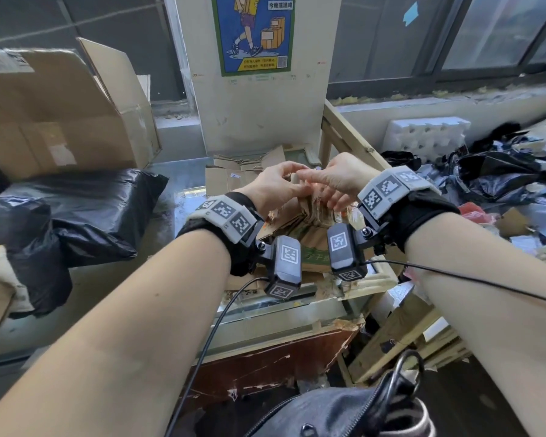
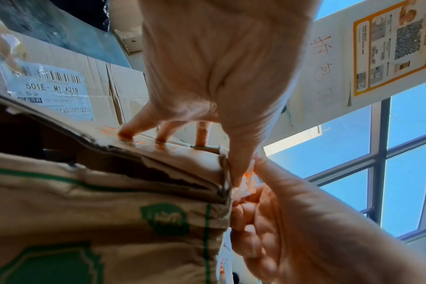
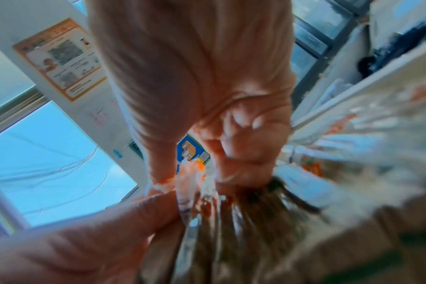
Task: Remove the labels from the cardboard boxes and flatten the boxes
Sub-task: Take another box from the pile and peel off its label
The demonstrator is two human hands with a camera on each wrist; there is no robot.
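Observation:
A crushed brown cardboard box (image 1: 309, 238) with green print stands on the bench between my hands; it also fills the lower left of the left wrist view (image 2: 110, 211). My left hand (image 1: 284, 179) holds its top corner, fingers on the torn top flap (image 2: 173, 153) and thumb against the side edge. My right hand (image 1: 319, 181) pinches a crumpled strip of clear tape with orange print (image 2: 248, 178) at that corner. In the blurred right wrist view the tape (image 3: 191, 178) sits between my right hand's curled fingers (image 3: 243, 153) and my left thumb (image 3: 146, 207).
A large open cardboard box (image 1: 60, 115) with a barcode label (image 2: 51, 90) stands at back left, above black plastic bags (image 1: 60, 222). Flattened cardboard (image 1: 234, 176) lies behind my hands. A wooden frame (image 1: 350, 143), white foam (image 1: 426, 137) and heaped bags (image 1: 501, 175) crowd the right.

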